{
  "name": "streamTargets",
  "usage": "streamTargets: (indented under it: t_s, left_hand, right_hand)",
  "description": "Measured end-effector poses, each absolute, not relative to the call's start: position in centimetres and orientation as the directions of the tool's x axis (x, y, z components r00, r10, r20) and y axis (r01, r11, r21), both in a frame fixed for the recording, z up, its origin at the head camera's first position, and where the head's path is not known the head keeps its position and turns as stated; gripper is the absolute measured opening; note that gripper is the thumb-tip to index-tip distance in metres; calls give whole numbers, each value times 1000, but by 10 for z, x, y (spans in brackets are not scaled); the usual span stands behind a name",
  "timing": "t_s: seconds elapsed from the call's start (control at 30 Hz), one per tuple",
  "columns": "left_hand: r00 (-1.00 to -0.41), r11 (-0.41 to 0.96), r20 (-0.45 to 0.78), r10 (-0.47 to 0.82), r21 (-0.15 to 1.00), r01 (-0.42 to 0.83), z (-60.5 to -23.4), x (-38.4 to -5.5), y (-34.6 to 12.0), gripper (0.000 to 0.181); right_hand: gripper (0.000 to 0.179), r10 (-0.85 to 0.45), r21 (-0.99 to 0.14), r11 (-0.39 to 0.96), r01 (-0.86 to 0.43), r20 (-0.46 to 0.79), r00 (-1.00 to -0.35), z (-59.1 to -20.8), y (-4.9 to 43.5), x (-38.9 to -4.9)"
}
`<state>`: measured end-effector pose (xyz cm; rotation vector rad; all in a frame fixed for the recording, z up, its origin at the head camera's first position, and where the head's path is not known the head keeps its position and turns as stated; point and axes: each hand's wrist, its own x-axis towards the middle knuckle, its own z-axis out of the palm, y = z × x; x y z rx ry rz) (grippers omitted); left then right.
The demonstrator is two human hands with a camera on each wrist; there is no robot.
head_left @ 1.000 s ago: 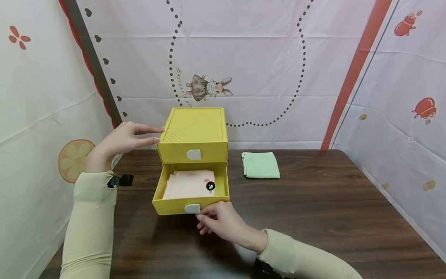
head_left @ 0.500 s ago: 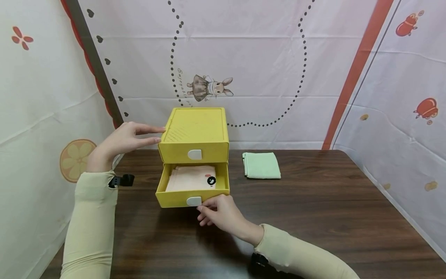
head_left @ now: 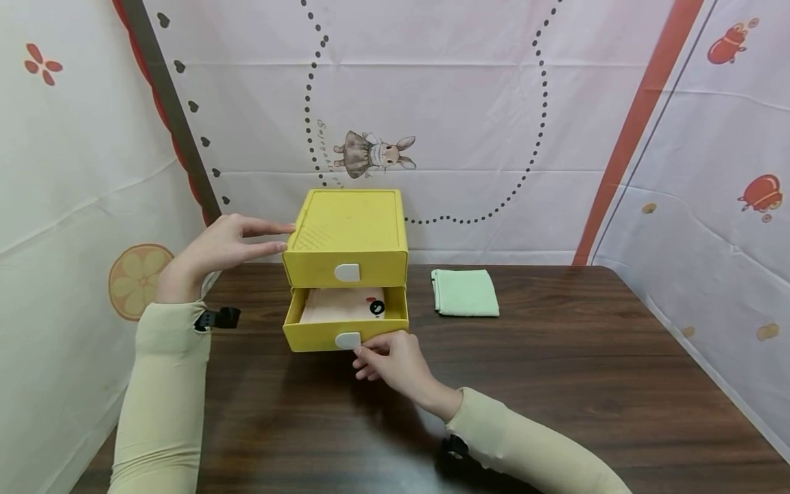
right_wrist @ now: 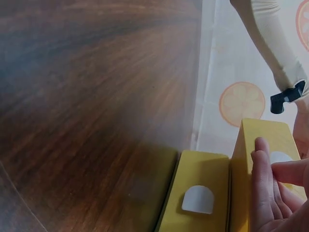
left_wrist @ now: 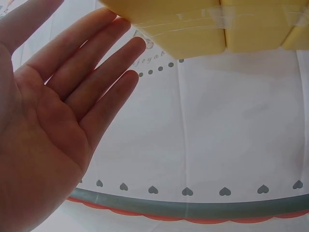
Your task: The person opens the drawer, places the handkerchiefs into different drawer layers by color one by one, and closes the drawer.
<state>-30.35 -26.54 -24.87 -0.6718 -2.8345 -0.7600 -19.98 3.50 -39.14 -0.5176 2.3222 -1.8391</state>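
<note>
A yellow drawer chest stands on the dark wooden table. Its drawer below the top one is partly pulled out, with a folded pale pink cloth inside. At that drawer's front, my right hand pinches the white handle between thumb and fingers. My left hand touches the chest's upper left edge with extended fingers; the left wrist view shows its palm facing the camera. In the right wrist view, a lower drawer with its own white handle is closed.
A folded mint green cloth lies on the table to the right of the chest. Printed fabric hangs behind the table and along both sides. Black straps with a small device sit on the wrists.
The open drawer has slid back toward the chest, so less of the pink cloth shows. My right hand has moved away from me with the handle. My left hand stays at the chest.
</note>
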Motion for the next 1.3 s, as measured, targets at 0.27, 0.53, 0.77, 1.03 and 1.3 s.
streamTargets:
  t_s: [0.27,0.53,0.77,1.03,1.3]
  left_hand:
    - [-893,773,234,385,447,450,-248,-303,-265,47]
    - [-895,769,232,381,458,446,-248,-302,-264,48]
    - [-900,773,226,372,462,435,-248,-301,-263,49]
    - [-898,774,231,374,456,440,-248,-302,-264,48]
    - [-898,775,225,378,453,440,-246,-300,-262,47]
  right_hand:
    - [14,-299,-956,195,-219,154,-942,-394,32,-208]
    - [14,-284,-952,204,-229,166,-944,-376,30,-202]
    - [16,-255,-961,175,-214,165,-953,-364,27,-197]
    - [18,-225,-964,158,-212,174,-959,-367,23,-204]
    - [20,-209,-963,140,-231,199,-957,-369,22,-211]
